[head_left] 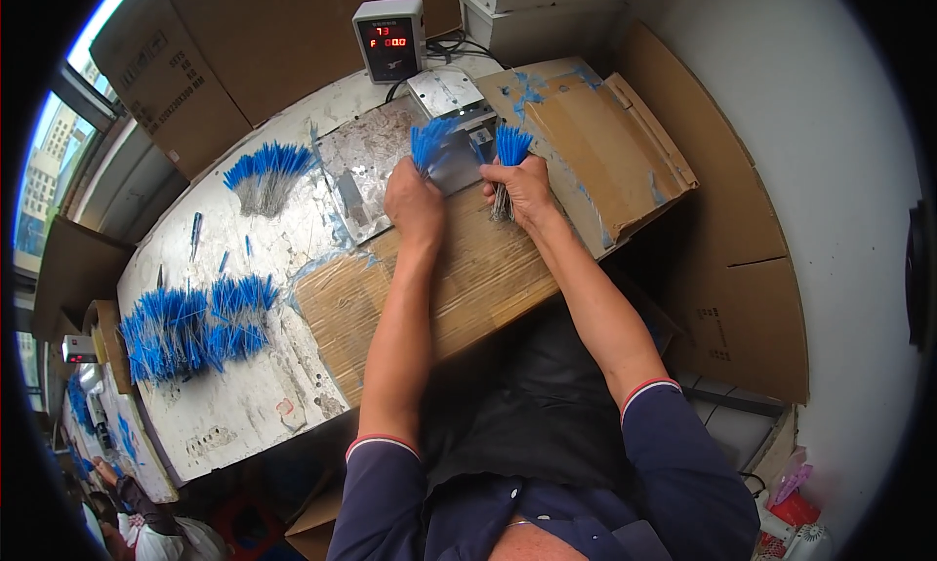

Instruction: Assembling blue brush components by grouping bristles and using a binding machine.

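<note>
My left hand [414, 204] is closed around a bunch of thin blue-topped wire leads [431, 143], whose tops fan out above the fist and are smeared by motion. To its right, my right hand [528, 189] grips a tighter bundle of the same leads [512, 145]. Its blue ends point up, while thin silvery ends stick out below the fingers. Both hands are over the near side of a scuffed metal plate [369, 149], by a small metal device [447, 94] whose details are partly blurred. The lower part of the left bunch is hidden by my fist.
Piles of blue leads lie on the worn white table [264, 405]: one pile [265, 175] at back left, larger ones [166, 336] at front left. A counter box with red digits [388, 41] stands behind. Cardboard [605, 141] covers the right side. Another person's hand [104, 471] shows at lower left.
</note>
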A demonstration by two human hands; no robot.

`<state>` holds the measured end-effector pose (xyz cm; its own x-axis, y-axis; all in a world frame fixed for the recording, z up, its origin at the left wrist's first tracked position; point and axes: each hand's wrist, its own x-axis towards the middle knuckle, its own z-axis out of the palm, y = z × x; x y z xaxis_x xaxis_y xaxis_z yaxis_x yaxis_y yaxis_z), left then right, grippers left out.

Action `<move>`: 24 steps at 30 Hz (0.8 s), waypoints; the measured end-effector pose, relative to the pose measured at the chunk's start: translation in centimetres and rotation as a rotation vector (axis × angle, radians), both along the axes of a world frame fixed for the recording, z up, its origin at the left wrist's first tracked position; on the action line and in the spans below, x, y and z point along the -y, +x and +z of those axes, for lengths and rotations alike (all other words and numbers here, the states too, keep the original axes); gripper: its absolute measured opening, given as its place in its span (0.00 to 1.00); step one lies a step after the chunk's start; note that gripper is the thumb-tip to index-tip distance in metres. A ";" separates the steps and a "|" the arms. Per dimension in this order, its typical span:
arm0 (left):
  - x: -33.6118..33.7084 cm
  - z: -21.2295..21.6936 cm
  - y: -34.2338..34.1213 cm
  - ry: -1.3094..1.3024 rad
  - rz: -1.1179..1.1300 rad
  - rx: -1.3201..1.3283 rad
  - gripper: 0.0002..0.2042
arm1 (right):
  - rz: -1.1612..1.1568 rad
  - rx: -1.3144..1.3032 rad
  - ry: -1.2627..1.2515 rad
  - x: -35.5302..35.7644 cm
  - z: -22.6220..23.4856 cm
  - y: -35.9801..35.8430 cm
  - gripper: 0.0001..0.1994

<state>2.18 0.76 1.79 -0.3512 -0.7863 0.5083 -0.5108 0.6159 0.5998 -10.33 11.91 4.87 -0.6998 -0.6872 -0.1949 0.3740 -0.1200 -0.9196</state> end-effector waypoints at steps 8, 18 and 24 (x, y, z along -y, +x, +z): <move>0.3 -0.1 0.0 0.183 0.041 -0.149 0.07 | -0.065 -0.127 0.184 2.4 0.6 -0.6 0.09; 0.4 -0.7 -0.2 0.162 0.064 -0.173 0.08 | -0.115 -0.071 0.181 2.7 0.3 -0.1 0.05; 0.2 -0.3 -0.5 0.048 -0.023 -0.011 0.07 | -0.138 0.017 0.034 1.6 -0.8 -0.3 0.08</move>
<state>1.70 0.58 1.52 -0.3640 -0.8017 0.4740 -0.4896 0.5977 0.6349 -10.63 10.35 4.06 -0.7834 -0.5778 -0.2290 0.3715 -0.1399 -0.9178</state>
